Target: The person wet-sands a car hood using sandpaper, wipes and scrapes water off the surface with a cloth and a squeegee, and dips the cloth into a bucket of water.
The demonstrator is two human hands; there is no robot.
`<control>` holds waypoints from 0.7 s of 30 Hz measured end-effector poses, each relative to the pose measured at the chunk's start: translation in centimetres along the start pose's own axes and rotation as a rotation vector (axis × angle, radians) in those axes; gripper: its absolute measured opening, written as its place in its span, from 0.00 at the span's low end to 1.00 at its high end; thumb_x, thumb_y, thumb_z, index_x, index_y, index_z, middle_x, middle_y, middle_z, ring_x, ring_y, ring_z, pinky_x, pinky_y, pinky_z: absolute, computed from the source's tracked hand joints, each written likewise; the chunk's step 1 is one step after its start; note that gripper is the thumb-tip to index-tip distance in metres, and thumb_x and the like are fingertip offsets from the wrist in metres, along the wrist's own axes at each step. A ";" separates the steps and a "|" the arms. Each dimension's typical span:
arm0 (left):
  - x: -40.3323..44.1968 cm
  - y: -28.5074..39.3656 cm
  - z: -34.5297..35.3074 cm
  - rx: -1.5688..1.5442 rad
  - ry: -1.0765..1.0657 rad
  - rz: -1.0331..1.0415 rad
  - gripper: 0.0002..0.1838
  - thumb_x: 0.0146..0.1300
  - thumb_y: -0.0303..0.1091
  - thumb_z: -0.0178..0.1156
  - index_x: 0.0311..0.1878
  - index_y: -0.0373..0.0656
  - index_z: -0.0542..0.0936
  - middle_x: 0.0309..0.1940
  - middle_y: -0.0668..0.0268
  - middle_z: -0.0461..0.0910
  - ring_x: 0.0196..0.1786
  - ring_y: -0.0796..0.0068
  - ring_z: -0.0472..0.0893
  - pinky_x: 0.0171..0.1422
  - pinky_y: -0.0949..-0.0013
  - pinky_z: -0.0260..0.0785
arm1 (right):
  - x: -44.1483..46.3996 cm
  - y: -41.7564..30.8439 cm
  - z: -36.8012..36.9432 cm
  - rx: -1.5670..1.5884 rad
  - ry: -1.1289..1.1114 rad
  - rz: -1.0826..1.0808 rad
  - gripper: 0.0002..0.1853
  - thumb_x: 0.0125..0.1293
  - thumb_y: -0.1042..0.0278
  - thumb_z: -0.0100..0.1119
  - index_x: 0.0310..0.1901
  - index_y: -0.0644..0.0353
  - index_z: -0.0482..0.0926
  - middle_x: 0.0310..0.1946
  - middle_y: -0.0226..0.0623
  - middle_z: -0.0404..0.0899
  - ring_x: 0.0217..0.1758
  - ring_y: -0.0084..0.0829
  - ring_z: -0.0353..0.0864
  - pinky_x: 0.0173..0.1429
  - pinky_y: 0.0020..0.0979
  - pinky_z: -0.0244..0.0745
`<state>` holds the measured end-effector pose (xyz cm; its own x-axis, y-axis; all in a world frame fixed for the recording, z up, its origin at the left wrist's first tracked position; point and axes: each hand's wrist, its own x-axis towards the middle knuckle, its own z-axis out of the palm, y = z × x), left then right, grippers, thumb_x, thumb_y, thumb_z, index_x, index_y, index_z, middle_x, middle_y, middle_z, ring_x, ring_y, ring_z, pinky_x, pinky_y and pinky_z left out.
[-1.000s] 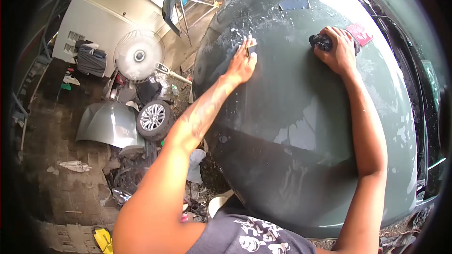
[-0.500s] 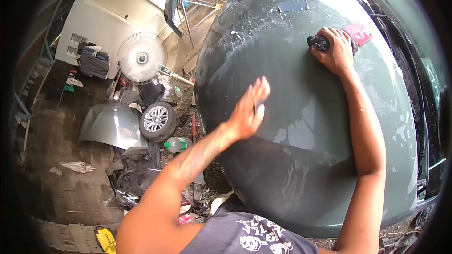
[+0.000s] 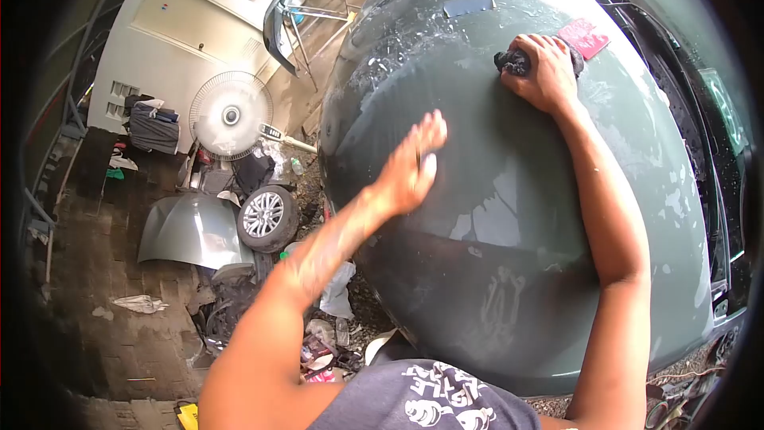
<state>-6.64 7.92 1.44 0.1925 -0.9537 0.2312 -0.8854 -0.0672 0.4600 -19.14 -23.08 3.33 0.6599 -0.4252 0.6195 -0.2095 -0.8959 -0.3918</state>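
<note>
A black bundle [image 3: 513, 62] is clutched in the right hand [image 3: 547, 72] on the upper right part of a green car hood [image 3: 469, 151]. The fingers are curled over its top and the thumb is tucked at its near side, so that crumpled ends are left showing to either side of the grip. Just beyond the knuckles, a red sheet [image 3: 586, 38] is seen lying on the paint; whether it is touched by the bundle cannot be told. The left hand [image 3: 410, 166] is held over the hood's left half, its fingers stretched out and set close together, the thumb alongside. Its fingertips are blurred and its palm is turned from view, so whether anything is held beneath it, or how firmly the paint is met, cannot be told.

Most of the bundle's middle is covered by the right hand. Farther up the hood, a dark rectangle [image 3: 469, 5] is seen lying flat, its material hard to make out. Beside the car, a fan [image 3: 231, 115] and a wheel [image 3: 267, 218] are seen, while a yellow object [image 3: 187, 416] is cut off at the bottom edge.
</note>
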 end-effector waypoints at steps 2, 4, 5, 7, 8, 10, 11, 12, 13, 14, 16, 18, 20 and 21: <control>7.0 -5.8 -0.6 0.081 0.101 0.030 0.29 0.77 0.36 0.41 0.78 0.38 0.63 0.80 0.48 0.58 0.84 0.51 0.55 0.87 0.53 0.41 | 0.2 -0.1 -0.1 -0.005 -0.001 0.007 0.24 0.48 0.53 0.75 0.46 0.53 0.81 0.49 0.37 0.83 0.61 0.42 0.78 0.73 0.46 0.62; 7.8 -5.5 -0.4 0.101 0.111 -0.044 0.28 0.77 0.35 0.41 0.78 0.36 0.63 0.81 0.46 0.56 0.84 0.47 0.53 0.87 0.52 0.41 | 0.3 -0.2 -0.4 0.005 -0.042 0.012 0.24 0.48 0.53 0.74 0.46 0.54 0.81 0.48 0.37 0.83 0.61 0.42 0.78 0.73 0.46 0.62; 5.6 -3.3 0.3 0.076 0.136 -0.046 0.29 0.77 0.35 0.42 0.78 0.36 0.63 0.81 0.46 0.55 0.84 0.47 0.53 0.87 0.52 0.40 | 0.4 -0.1 -0.5 0.001 -0.048 0.002 0.24 0.48 0.53 0.74 0.46 0.54 0.81 0.48 0.37 0.83 0.61 0.42 0.78 0.73 0.46 0.62; -1.1 2.4 1.0 -0.017 0.022 -0.022 0.31 0.74 0.36 0.44 0.79 0.37 0.61 0.82 0.49 0.56 0.85 0.50 0.51 0.88 0.55 0.37 | 0.2 0.1 -0.1 0.014 -0.009 -0.007 0.24 0.48 0.53 0.74 0.45 0.54 0.81 0.47 0.37 0.83 0.60 0.42 0.78 0.73 0.46 0.62; -2.6 3.7 0.8 -0.060 -0.037 -0.032 0.31 0.74 0.35 0.44 0.79 0.37 0.63 0.82 0.50 0.57 0.85 0.51 0.52 0.88 0.55 0.38 | 0.4 0.2 0.0 0.016 -0.006 0.001 0.24 0.48 0.53 0.74 0.45 0.54 0.81 0.47 0.37 0.83 0.60 0.42 0.78 0.73 0.46 0.62; -1.4 2.2 0.3 -0.052 -0.061 0.036 0.29 0.74 0.35 0.45 0.76 0.38 0.68 0.80 0.52 0.60 0.84 0.53 0.55 0.87 0.54 0.40 | 0.2 0.3 0.3 0.021 0.020 -0.005 0.23 0.48 0.53 0.73 0.45 0.53 0.81 0.46 0.37 0.82 0.61 0.42 0.78 0.73 0.46 0.62; 1.4 -0.2 0.0 -0.062 0.009 0.047 0.27 0.75 0.37 0.44 0.74 0.38 0.70 0.80 0.51 0.61 0.84 0.53 0.56 0.87 0.55 0.41 | 0.3 0.3 0.2 0.019 0.019 -0.009 0.23 0.48 0.53 0.73 0.45 0.53 0.81 0.46 0.37 0.82 0.61 0.42 0.78 0.73 0.46 0.62; 5.0 -3.0 -0.5 -0.059 0.074 0.056 0.26 0.76 0.37 0.44 0.73 0.37 0.71 0.80 0.49 0.61 0.84 0.52 0.55 0.87 0.55 0.41 | 0.4 0.3 -0.1 0.016 0.001 -0.002 0.24 0.48 0.53 0.74 0.45 0.53 0.81 0.47 0.37 0.82 0.61 0.42 0.78 0.73 0.47 0.62; 8.5 -7.0 -0.4 -0.027 0.107 0.031 0.27 0.77 0.37 0.44 0.75 0.36 0.68 0.80 0.47 0.59 0.84 0.50 0.54 0.87 0.52 0.41 | 0.2 0.1 -0.1 0.018 -0.024 0.009 0.24 0.48 0.53 0.74 0.46 0.53 0.81 0.47 0.37 0.82 0.61 0.42 0.78 0.73 0.47 0.61; 10.1 -8.1 -0.4 0.055 0.117 -0.008 0.27 0.77 0.36 0.43 0.75 0.36 0.67 0.80 0.47 0.58 0.84 0.49 0.54 0.87 0.52 0.41 | 0.2 0.0 0.0 0.016 -0.023 0.011 0.24 0.48 0.53 0.74 0.46 0.53 0.81 0.47 0.37 0.82 0.61 0.42 0.78 0.73 0.47 0.61; 8.4 -6.3 0.6 0.075 0.138 -0.022 0.28 0.77 0.35 0.43 0.77 0.35 0.64 0.81 0.46 0.57 0.84 0.48 0.53 0.87 0.52 0.41 | 0.1 0.2 0.2 0.016 0.026 -0.025 0.24 0.48 0.53 0.74 0.47 0.52 0.81 0.47 0.37 0.82 0.61 0.42 0.78 0.74 0.47 0.61; 1.1 -0.4 1.1 0.003 0.086 0.022 0.29 0.75 0.33 0.43 0.77 0.36 0.65 0.81 0.46 0.57 0.84 0.49 0.52 0.87 0.53 0.40 | 0.2 0.3 0.1 0.011 0.022 -0.021 0.24 0.48 0.53 0.74 0.47 0.52 0.81 0.47 0.37 0.82 0.61 0.42 0.78 0.74 0.48 0.61; -1.8 3.0 0.2 -0.034 -0.057 0.008 0.29 0.74 0.33 0.43 0.76 0.36 0.67 0.81 0.49 0.57 0.85 0.51 0.53 0.87 0.54 0.40 | 0.1 0.4 0.2 0.014 0.024 0.000 0.24 0.48 0.53 0.74 0.47 0.52 0.81 0.47 0.38 0.82 0.61 0.43 0.78 0.74 0.48 0.61; -1.8 2.9 -0.2 -0.045 -0.112 0.010 0.29 0.73 0.33 0.44 0.76 0.37 0.67 0.81 0.50 0.58 0.85 0.52 0.53 0.87 0.54 0.40 | 0.0 0.4 0.3 0.018 0.033 0.000 0.24 0.48 0.53 0.74 0.46 0.52 0.81 0.46 0.38 0.82 0.61 0.43 0.78 0.73 0.48 0.61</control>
<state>-9.50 9.54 2.57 0.1332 -0.9812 0.1396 -0.8664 -0.0469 0.4971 -19.02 -23.38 3.03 0.6357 -0.4295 0.6414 -0.1964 -0.8936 -0.4037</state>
